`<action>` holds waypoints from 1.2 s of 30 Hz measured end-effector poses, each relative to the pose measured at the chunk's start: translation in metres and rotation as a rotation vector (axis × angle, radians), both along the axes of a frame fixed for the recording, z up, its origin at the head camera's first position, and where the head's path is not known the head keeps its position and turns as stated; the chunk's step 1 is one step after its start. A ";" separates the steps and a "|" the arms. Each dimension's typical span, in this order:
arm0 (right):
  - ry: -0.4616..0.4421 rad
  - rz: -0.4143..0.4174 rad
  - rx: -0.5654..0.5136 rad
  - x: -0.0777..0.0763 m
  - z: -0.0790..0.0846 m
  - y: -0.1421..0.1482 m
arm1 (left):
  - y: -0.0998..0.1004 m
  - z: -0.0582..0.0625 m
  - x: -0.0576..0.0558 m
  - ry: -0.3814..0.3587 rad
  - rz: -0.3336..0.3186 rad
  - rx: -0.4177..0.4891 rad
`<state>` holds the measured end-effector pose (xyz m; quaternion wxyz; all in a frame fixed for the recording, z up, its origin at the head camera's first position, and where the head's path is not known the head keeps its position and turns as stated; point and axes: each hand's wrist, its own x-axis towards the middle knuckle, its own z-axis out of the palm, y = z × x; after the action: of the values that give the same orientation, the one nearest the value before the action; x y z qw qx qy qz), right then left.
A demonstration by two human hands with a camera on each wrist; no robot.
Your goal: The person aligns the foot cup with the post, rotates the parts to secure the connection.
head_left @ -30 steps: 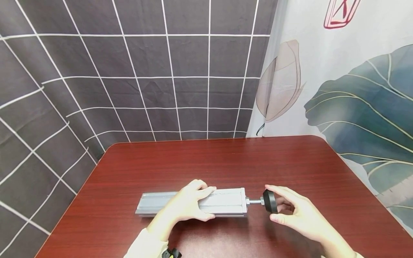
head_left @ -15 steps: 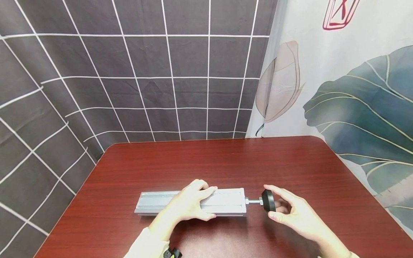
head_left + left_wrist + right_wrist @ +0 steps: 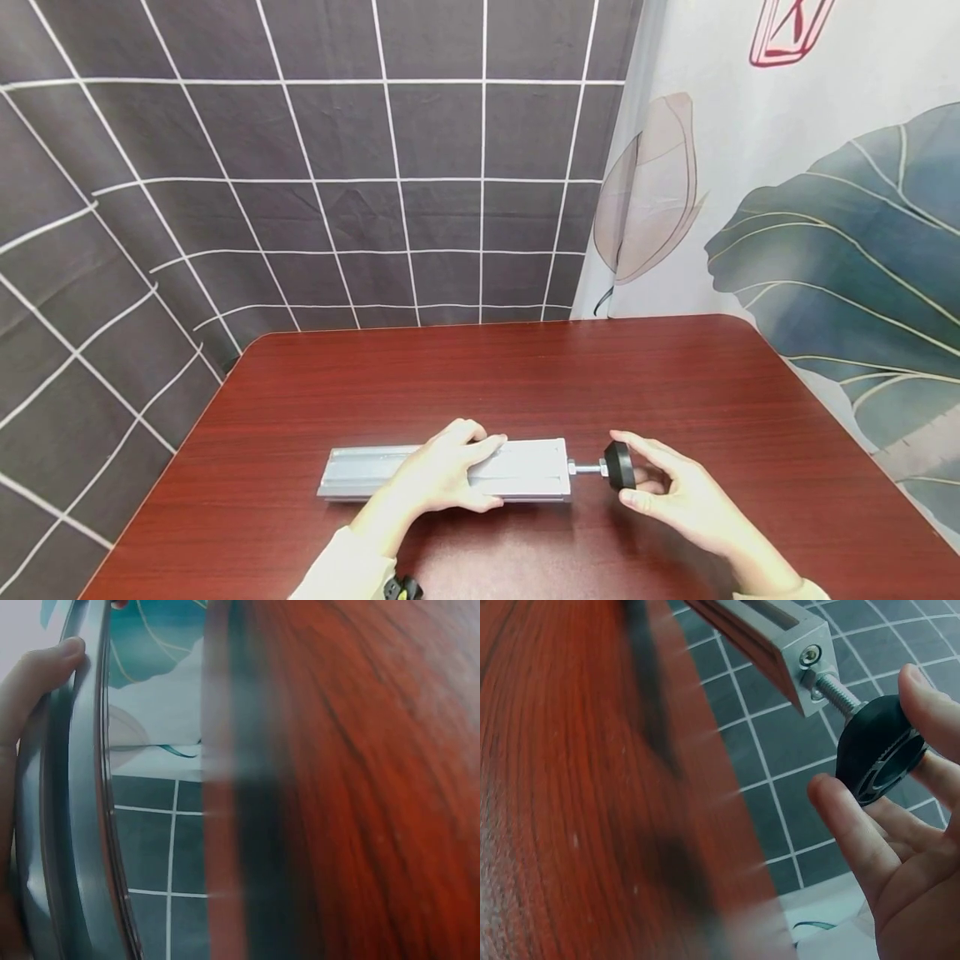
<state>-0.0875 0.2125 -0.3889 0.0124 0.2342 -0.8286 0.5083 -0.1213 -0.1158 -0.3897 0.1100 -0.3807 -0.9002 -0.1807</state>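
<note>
My left hand (image 3: pixel 442 471) grips a long silver aluminium profile (image 3: pixel 525 467) across its middle, thumb along the near side and fingers over the far side. The profile appears held slightly above the table. Out of its right end runs a threaded rod (image 3: pixel 838 695) with a nut against the end plate. A round black levelling foot (image 3: pixel 619 465) sits on the rod's outer end. My right hand (image 3: pixel 686 496) pinches this foot by its rim between thumb and fingers. In the right wrist view the foot's ribbed hollow underside faces the palm. Left-hand fingers are partly hidden behind the profile.
The reddish-brown wooden table (image 3: pixel 480 375) has rounded far corners. Behind it hangs a dark grey curtain (image 3: pixel 442 208) with a white grid. A white curtain (image 3: pixel 720 267) with leaf prints hangs at the right. A dark wrist strap (image 3: pixel 402 587) shows at my left sleeve.
My right hand and the levelling foot have shifted slightly left. The left hand keeps its grip on the profile, which has barely moved.
</note>
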 end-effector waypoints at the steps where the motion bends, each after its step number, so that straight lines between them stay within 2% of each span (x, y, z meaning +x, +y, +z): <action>1: -0.006 0.000 0.000 -0.001 -0.002 0.000 | 0.000 -0.001 0.000 -0.021 0.006 0.001; 7: -0.025 0.034 -0.032 -0.009 -0.016 0.002 | 0.000 -0.009 -0.003 -0.101 0.031 -0.006; 14: -0.038 0.083 -0.079 -0.017 -0.035 0.006 | 0.002 -0.016 -0.009 -0.119 0.020 -0.043; 20: -0.053 0.071 -0.045 -0.022 -0.049 0.009 | 0.005 -0.022 -0.015 -0.121 0.007 -0.071; 25: -0.069 0.052 -0.002 -0.025 -0.054 0.011 | 0.006 -0.027 -0.020 -0.122 0.007 -0.101; 30: -0.088 0.071 0.016 -0.027 -0.057 0.011 | 0.006 -0.030 -0.023 -0.156 0.008 -0.106; 36: -0.075 0.083 0.025 -0.030 -0.060 0.012 | 0.006 -0.032 -0.026 -0.146 -0.009 -0.113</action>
<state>-0.1174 0.2243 -0.4489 -0.0428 0.2494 -0.8244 0.5062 -0.1469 -0.1094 -0.4215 0.0217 -0.3763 -0.9127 -0.1576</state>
